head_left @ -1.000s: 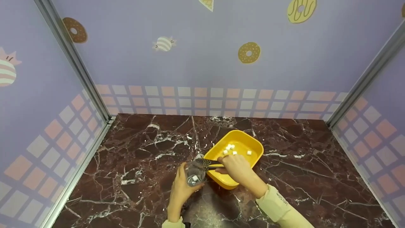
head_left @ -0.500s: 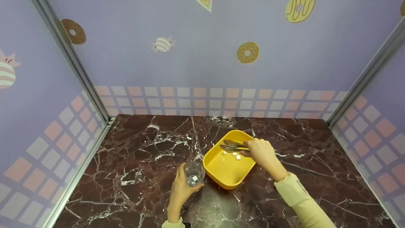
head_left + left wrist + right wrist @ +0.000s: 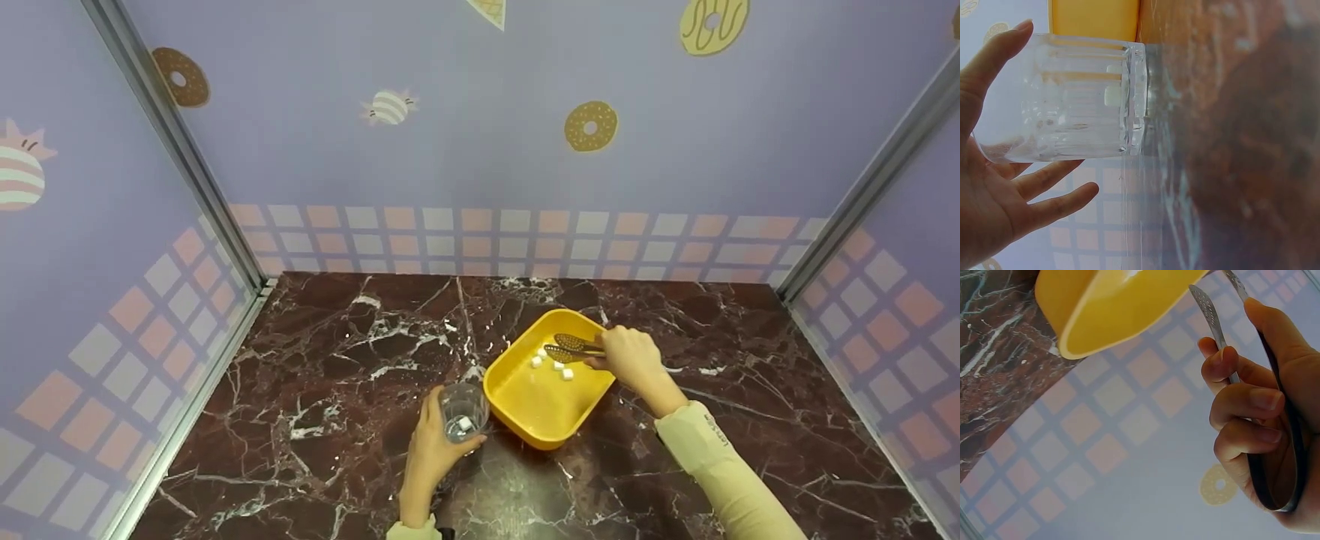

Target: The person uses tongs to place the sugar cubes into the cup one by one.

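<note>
A clear glass [image 3: 453, 401] stands upright on the marbled surface, with a small white cube [image 3: 465, 424] showing at its bottom. My left hand [image 3: 430, 450] holds it from the left, thumb on one side and fingers on the other. Right of the glass is a yellow tub [image 3: 536, 405] with several white cubes [image 3: 568, 374] on its floor. My right hand [image 3: 632, 364] grips metal tongs [image 3: 574, 349], their perforated ends spread apart over the tub near the cubes. In the right wrist view, fingers curl round the tongs' arms [image 3: 1299, 455], and nothing shows between the visible tips.
The dark red marbled tabletop [image 3: 337, 465] has white specks scattered near the tub. Purple walls with a checked border [image 3: 420, 232] enclose it at the back and both sides, with metal strips [image 3: 172, 127] along their corners.
The tongs went from over the glass back to the tub, to its far right part, and now sit slightly further right than half a second ago. My left hand and the glass stay put.
</note>
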Available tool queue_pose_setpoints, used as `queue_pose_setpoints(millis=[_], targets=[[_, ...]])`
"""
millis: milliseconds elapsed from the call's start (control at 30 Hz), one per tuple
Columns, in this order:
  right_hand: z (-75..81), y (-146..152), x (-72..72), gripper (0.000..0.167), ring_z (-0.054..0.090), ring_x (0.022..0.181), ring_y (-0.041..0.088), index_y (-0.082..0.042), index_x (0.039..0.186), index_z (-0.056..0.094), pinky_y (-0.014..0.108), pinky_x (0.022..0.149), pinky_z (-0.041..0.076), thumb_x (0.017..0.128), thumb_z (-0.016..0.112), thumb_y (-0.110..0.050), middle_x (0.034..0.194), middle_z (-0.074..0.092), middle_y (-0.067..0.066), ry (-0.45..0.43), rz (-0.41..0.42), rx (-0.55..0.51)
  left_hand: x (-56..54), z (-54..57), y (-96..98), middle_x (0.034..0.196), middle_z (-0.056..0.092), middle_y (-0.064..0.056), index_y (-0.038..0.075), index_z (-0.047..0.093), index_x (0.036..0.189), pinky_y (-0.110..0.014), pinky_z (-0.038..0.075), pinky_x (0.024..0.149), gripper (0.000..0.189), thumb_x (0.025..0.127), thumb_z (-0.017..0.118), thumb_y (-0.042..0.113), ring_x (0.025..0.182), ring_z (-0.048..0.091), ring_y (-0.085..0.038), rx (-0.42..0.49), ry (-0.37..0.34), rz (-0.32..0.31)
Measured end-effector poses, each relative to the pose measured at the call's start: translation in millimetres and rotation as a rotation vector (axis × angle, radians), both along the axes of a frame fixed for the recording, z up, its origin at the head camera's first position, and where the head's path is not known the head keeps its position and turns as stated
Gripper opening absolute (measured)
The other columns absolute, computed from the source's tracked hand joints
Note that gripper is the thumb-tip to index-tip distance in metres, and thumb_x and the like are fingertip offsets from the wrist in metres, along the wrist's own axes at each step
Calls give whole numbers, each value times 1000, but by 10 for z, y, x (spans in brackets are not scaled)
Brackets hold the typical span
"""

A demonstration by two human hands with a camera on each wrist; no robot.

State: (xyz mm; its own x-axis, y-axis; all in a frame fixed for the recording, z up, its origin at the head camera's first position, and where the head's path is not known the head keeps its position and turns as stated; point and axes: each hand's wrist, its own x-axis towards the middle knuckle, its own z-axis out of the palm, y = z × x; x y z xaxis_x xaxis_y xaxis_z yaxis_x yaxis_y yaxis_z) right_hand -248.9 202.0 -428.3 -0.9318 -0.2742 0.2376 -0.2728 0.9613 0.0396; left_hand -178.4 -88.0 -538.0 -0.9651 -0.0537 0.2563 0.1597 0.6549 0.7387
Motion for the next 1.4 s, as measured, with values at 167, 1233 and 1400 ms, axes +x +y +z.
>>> queue_pose_setpoints(millis=[167, 1233, 1400], targets=[[-22, 21, -21, 35, 56, 53, 31, -9, 59, 54, 44, 43, 45, 65, 74, -37, 59, 57, 11, -17, -9, -1, -3, 5, 4, 126, 44, -22, 5, 31, 131, -53, 49, 81, 100, 53, 83, 38, 100, 55, -43, -4, 0, 2], [-468, -26, -58, 35, 57, 52, 29, -3, 60, 60, 42, 43, 49, 53, 81, -30, 62, 61, 12, 26, -40, 156, 7, -7, 12, 125, 45, -22, 5, 32, 130, -51, 50, 80, 99, 51, 84, 35, 98, 56, -43, 9, 17, 8], [-487, -50, -51, 34, 57, 50, 28, -4, 58, 59, 41, 42, 48, 51, 81, -29, 59, 60, 11, 75, -37, 167, -2, -1, 2, 125, 45, -22, 5, 32, 130, -52, 51, 79, 99, 51, 84, 36, 97, 56, -43, 4, 9, 9]])
